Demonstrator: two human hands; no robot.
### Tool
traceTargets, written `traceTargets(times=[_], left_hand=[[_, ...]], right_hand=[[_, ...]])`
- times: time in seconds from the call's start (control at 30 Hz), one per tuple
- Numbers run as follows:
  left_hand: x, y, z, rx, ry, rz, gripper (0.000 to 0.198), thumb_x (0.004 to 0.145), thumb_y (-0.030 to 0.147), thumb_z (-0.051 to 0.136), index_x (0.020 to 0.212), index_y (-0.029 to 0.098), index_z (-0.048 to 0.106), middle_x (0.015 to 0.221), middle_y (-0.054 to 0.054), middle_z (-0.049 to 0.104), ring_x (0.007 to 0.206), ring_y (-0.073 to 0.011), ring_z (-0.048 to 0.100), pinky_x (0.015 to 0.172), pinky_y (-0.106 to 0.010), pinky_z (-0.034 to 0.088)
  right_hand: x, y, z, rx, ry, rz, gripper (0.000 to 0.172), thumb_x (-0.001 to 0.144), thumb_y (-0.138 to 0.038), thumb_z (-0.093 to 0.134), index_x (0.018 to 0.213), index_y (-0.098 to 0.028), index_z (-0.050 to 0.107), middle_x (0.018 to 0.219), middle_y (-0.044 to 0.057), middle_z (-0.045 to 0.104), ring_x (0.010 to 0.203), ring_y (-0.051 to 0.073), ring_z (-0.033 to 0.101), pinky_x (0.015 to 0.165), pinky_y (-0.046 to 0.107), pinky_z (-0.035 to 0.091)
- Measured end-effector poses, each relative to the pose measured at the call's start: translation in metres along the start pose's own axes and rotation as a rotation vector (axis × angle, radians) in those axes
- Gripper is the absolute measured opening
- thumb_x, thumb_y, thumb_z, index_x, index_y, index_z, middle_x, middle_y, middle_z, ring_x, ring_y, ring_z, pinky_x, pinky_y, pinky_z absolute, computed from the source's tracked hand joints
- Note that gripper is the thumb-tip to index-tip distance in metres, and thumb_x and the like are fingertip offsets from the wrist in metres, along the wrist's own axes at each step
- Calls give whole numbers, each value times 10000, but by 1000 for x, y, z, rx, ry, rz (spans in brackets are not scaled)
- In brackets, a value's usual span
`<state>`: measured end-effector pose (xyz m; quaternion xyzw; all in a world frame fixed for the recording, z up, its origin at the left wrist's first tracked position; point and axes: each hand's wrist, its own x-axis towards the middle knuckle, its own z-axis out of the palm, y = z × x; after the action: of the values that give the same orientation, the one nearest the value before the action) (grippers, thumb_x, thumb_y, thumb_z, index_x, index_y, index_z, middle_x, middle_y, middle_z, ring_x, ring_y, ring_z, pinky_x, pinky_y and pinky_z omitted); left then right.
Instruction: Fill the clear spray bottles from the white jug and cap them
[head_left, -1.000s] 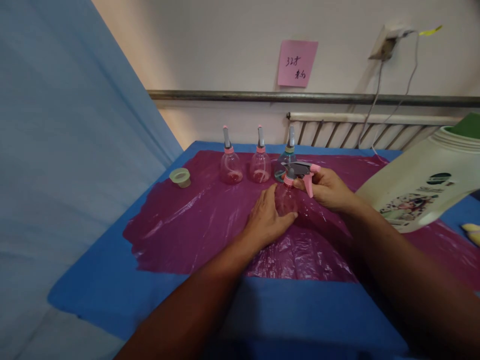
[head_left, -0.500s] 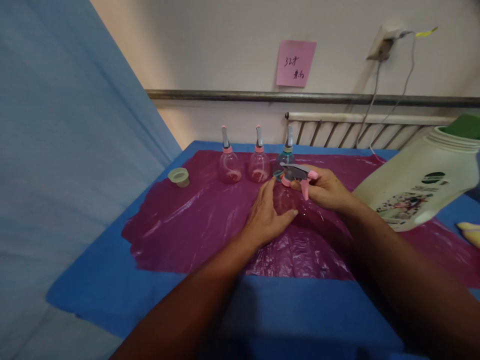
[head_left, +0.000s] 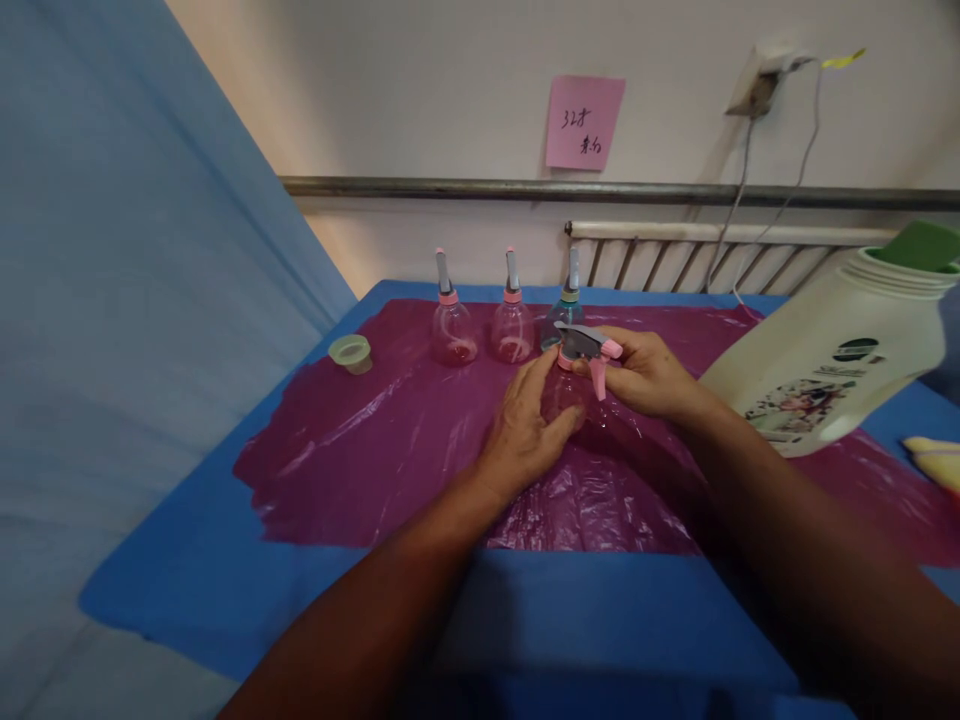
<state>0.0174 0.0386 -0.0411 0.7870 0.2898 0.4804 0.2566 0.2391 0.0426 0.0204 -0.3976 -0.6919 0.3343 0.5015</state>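
Note:
Between my two hands stands a clear spray bottle (head_left: 559, 397) on a purple plastic sheet (head_left: 390, 440). Its grey and pink trigger spray head (head_left: 586, 345) sits at the bottle's neck, the trigger facing right. My left hand (head_left: 525, 425) is curved round the left side of the bottle, its thumb across the front. My right hand (head_left: 651, 372) grips the spray head from the right; some of its fingers are hidden behind it. Just behind is a blue-green spray bottle (head_left: 568, 315), partly covered by the held one.
Two pink-collared spray bottles (head_left: 453, 333) stand at the back, one being the middle bottle (head_left: 512, 330). A small pale cup (head_left: 350, 352) is at left. A large cream jug (head_left: 817, 370) with a green top rises at right. A blue curtain (head_left: 150, 250) hangs at left.
My left thumb has drawn in against the bottle. The spray head in my right hand has shifted very slightly. The whole view has moved a little.

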Motion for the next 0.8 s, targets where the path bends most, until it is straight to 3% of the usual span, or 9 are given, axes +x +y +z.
traceTargets(times=[0.17, 0.37, 0.6, 0.8], left_hand=[[1, 5, -1, 21, -12, -56, 811, 1026, 278, 774, 1759, 349, 433, 1759, -122, 587, 1641, -365, 576, 1392, -673, 455], [2, 8, -4, 19, -26, -55, 780, 1046, 317, 780, 1751, 343, 448, 1754, -132, 588, 1647, -361, 568, 1391, -662, 457], [2, 10, -3, 0, -18, -68, 761, 1023, 308, 771, 1730, 302, 488, 1747, -144, 596, 1646, -351, 573, 1405, -631, 447], [1, 8, 0, 6, -10, -55, 921, 1004, 248, 757, 1825, 337, 350, 1840, -134, 516, 1694, -347, 529, 1417, -630, 435]], right_hand=[[0, -3, -1, -67, 14, 6, 389, 895, -550, 983, 1163, -276, 915, 1092, 41, 883, 1002, 256, 793, 993, 417, 655], [1, -4, 0, -67, 57, 13, 468, 814, -620, 1027, 1092, -264, 907, 1076, 57, 889, 973, 264, 801, 984, 453, 681], [1, -9, 1, -110, 70, 16, 417, 857, -598, 1002, 1068, -252, 906, 1013, 51, 869, 906, 240, 759, 907, 440, 636], [1, -9, 1, -251, 108, -16, 372, 887, -554, 968, 1049, -233, 875, 939, 36, 822, 817, 203, 685, 826, 412, 576]])
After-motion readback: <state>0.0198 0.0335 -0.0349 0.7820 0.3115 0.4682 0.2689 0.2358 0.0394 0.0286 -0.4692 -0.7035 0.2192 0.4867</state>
